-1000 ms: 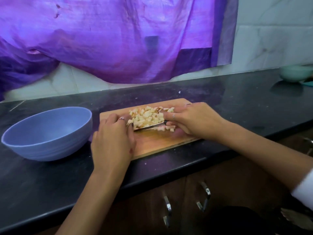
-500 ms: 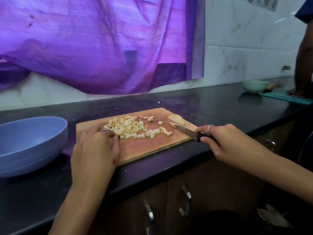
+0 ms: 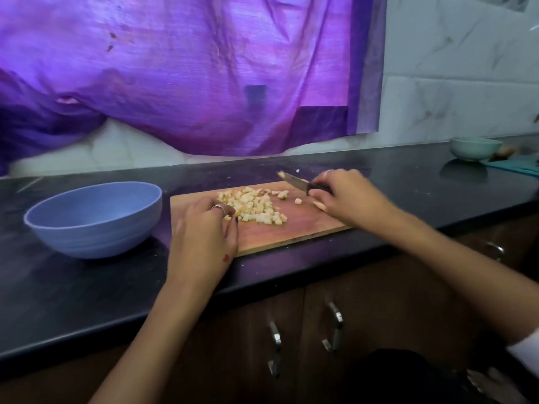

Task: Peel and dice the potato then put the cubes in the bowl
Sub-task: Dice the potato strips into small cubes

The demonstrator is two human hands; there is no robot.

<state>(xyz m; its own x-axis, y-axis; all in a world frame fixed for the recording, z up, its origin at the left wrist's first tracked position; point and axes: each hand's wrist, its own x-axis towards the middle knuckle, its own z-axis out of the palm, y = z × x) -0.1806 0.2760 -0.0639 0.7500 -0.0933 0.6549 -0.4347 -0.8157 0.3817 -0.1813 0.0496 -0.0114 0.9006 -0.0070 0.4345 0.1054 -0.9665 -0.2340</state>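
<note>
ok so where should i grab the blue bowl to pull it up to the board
Take the blue bowl by its rim on the side nearest the cutting board, thumb inside, coming from above. It sits upright and looks empty, its wall curves under and gives little purchase, and the left hand is already close.

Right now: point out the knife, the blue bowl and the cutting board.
knife (image 3: 295, 181), head view, on the middle of the blade.
blue bowl (image 3: 96, 237), head view, on the outer front wall.
cutting board (image 3: 303, 224), head view, on bare wood right of the cubes.
</note>
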